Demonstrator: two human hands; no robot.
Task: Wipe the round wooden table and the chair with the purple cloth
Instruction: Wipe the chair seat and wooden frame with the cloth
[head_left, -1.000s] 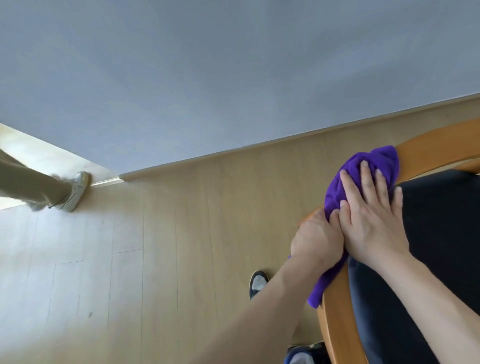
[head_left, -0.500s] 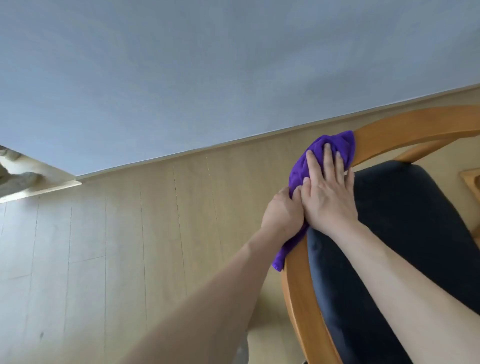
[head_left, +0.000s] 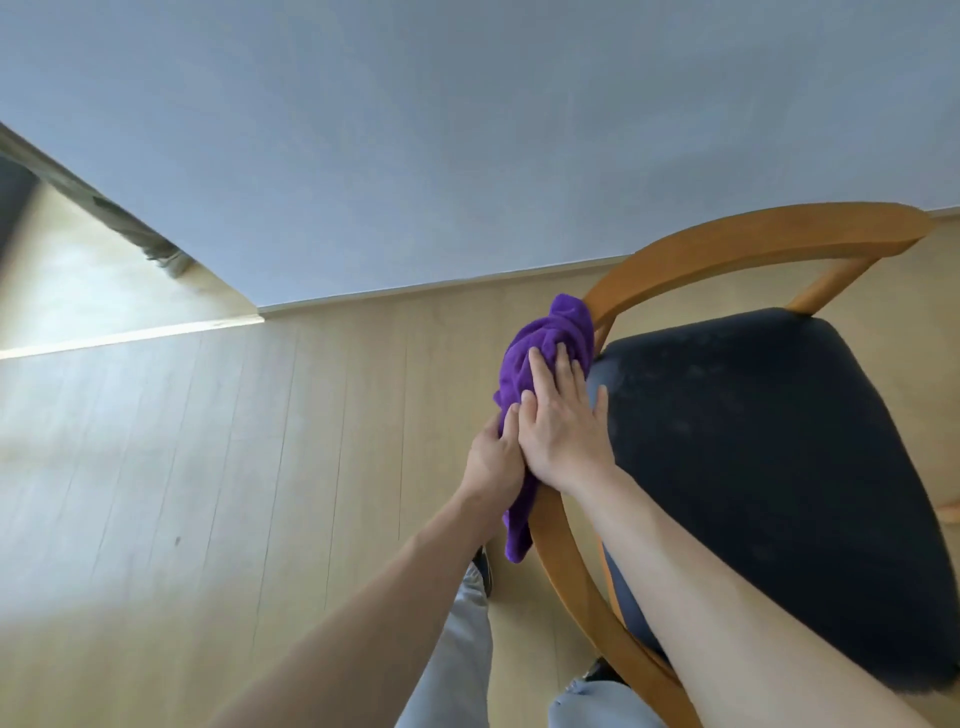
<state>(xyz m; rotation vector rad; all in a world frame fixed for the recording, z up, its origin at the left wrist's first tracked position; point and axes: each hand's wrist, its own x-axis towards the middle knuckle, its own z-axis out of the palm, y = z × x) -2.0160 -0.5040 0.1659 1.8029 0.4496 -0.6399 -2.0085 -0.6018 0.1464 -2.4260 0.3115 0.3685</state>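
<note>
Purple cloth (head_left: 545, 353): bunched over the curved wooden rail of the chair (head_left: 727, 244), beside the dark seat cushion (head_left: 753, 441), its tail hanging down the rail's outer side.
Your right hand (head_left: 563, 428): lies flat on the cloth, fingers straight, pressing it to the rail.
Your left hand (head_left: 491, 462): fingers curled round the cloth's lower part, touching your right hand.
Floor (head_left: 208, 441): pale wood planks under the chair.

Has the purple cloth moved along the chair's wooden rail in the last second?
Cannot tell. The camera swung, and the purple cloth sits at the same bend of the chair rail under the right hand.
</note>
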